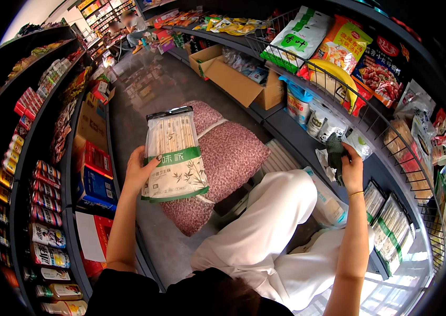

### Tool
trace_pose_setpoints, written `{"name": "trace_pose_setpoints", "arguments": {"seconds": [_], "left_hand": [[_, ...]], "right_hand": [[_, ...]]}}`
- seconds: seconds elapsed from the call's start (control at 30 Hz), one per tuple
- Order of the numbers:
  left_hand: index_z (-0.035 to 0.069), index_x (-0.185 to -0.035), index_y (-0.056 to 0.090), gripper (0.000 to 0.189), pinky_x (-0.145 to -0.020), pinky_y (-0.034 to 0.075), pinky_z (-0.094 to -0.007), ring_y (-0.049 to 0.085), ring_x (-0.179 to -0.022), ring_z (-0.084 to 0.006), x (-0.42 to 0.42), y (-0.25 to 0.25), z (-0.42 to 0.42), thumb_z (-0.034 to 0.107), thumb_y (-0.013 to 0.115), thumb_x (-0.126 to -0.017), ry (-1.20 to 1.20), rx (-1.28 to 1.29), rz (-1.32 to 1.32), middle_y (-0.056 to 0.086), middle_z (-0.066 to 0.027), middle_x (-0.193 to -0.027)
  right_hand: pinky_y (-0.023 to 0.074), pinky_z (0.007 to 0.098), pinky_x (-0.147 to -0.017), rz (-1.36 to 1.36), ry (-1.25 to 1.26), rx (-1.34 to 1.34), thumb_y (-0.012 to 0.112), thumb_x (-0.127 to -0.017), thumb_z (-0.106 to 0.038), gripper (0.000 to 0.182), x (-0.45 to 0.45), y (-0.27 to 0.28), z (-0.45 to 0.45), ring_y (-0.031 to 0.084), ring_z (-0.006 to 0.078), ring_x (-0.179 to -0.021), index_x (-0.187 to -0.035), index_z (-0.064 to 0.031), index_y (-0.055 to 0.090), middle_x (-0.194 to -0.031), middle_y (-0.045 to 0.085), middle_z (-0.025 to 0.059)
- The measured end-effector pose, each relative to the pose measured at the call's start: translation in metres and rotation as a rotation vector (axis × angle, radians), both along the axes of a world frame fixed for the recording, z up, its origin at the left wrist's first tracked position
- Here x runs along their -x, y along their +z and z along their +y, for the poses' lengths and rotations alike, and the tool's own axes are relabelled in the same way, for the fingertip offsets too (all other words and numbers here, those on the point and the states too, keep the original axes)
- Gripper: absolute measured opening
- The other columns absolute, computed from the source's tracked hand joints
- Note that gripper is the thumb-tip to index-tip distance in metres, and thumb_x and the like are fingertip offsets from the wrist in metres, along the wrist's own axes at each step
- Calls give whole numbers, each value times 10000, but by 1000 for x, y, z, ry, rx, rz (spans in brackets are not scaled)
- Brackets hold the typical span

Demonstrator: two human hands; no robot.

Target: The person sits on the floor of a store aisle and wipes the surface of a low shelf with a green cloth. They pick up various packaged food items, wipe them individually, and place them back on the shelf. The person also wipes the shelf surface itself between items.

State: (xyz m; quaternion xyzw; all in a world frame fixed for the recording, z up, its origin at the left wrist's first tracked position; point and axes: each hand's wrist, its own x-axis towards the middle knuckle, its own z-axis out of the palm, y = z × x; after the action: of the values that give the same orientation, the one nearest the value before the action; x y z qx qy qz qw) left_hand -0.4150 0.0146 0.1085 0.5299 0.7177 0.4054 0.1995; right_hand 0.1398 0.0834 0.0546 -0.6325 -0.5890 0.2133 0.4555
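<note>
My left hand (pixel 139 168) grips the left edge of a clear pack of disposable chopsticks (pixel 175 136), its thumb across the front. The pack has a green band, a bamboo print and a black top edge. Over on the right, my right hand (pixel 352 168) pinches a crumpled dark green cloth (pixel 335 152) above the lower shelf. Behind the chopsticks, a pink mottled plush cushion (pixel 230 154) with a white strap lies on the floor. More chopstick packs (pixel 392 233) stand on the lower shelf near my right forearm.
Shelving with cans (pixel 45 187) and bottles runs along the left. At right, a wire basket rack (pixel 396 146) holds seasoning packets above the lower shelf (pixel 290 134). An open cardboard box (pixel 234 81) sits farther along. People (pixel 134 29) sit at the aisle's far end.
</note>
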Motion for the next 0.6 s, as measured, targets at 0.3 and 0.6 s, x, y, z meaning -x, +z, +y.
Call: {"name": "trace_pose_setpoints", "arguments": {"seconds": [0.3, 0.6], "left_hand": [[-2, -870, 571, 251, -802, 431, -297, 519, -992, -200, 15, 2, 19, 240, 630, -841, -41, -60, 482, 549, -131, -1121], [41, -881, 558, 75, -667, 440, -222, 544, -753, -63, -36, 43, 51, 46, 489, -913, -291, 101, -426, 591, 10, -839]], "right_hand": [[444, 312, -884, -1, -6, -33, 450, -817, 38, 375, 6, -2, 5, 622, 260, -978, -1163, 4, 589, -1049, 645, 191], [426, 247, -859, 421, 161, -274, 440, -834, 29, 384, 72, 49, 5, 548, 118, -968, -1192, -3, 573, -1072, 626, 63]]}}
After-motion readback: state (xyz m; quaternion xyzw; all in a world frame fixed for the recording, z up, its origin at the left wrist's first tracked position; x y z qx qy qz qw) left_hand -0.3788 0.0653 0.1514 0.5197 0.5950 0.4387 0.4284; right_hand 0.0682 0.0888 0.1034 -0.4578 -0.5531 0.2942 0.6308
